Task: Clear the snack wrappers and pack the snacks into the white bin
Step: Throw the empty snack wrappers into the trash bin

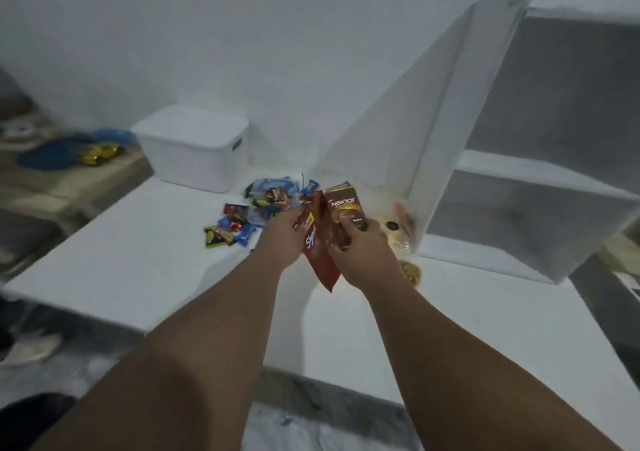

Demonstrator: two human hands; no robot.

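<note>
My left hand (282, 239) grips a long red snack packet (320, 260) that hangs down between both hands. In my right hand (363, 253) I hold a brown Nextar box (346, 210) upright, thumb on its front. Both hands are above the white table (138, 260). Several small wrapped snacks (230, 227) lie in a loose pile left of my hands, with a blue-and-clear bag (273, 191) behind them. The white bin (194, 147) stands at the table's back with its lid on. A clear bag of pale snacks (398, 232) lies just right of my right hand.
A white shelf unit (519, 180) with open compartments stands at the right, its slanted side close to my hands. A low ledge at the left carries blue plates (52, 154) and a yellow toy car (100, 153). Floor shows beyond the table's front edge.
</note>
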